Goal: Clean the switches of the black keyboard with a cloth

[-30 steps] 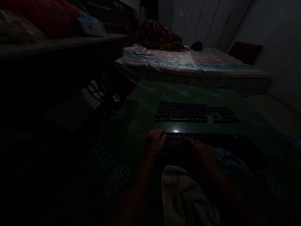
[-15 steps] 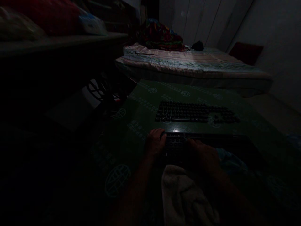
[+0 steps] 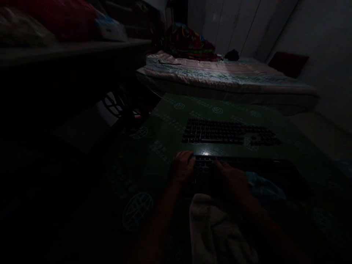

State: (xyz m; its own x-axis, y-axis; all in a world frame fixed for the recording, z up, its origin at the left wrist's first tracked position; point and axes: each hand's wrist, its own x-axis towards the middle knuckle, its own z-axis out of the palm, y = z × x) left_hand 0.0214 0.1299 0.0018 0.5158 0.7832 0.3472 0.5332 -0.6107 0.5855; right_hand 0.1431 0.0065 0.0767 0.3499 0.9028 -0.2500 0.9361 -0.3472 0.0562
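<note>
A black keyboard base (image 3: pixel 275 170) lies across the green board, with rows of key sockets showing near its left end. My left hand (image 3: pixel 181 167) grips that left end, fingers bent over the edge. My right hand (image 3: pixel 232 179) is closed over the left half of the base, fingertips down on the key area. A blue cloth (image 3: pixel 265 187) trails from it to the right; the part inside the fingers is hidden and dark. Beyond the base, loose black keycaps (image 3: pixel 217 132) are laid out in keyboard order. A pale towel (image 3: pixel 209 223) lies bunched between my forearms.
The green board (image 3: pixel 162 146) bears white globe prints. A bed (image 3: pixel 228 77) stands behind it with a dark red patterned blanket (image 3: pixel 189 42). On the left is a shelf (image 3: pixel 132 44) holding bags, above a black spoked wheel (image 3: pixel 115 104). The room is very dim.
My right hand has slid a little to the left over the keyboard base, and the blue cloth has moved with it. My left hand keeps its place on the left end.
</note>
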